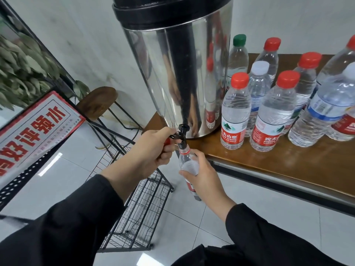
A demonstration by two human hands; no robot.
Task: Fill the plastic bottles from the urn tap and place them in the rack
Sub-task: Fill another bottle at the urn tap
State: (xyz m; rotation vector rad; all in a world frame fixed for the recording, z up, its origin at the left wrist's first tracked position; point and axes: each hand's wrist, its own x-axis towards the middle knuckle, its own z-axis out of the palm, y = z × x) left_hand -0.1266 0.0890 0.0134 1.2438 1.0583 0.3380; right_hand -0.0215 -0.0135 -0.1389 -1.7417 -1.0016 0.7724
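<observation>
An uncapped plastic bottle sits mouth-up under the urn tap, right hand fingers curled round it. Left hand grips the red tap lever. At two o'clock, capped bottles reading "NONGFU SPRING" stand on the wooden tabletop. Wire rack at six o'clock, on white floor tiles.

Single head-worn wide-angle view, looking forward and steeply down from close above the urn tap. Frame takes in the steel urn at top centre, wooden table at right, wire rack on the tiled floor below. Edges bow with lens distortion.
</observation>
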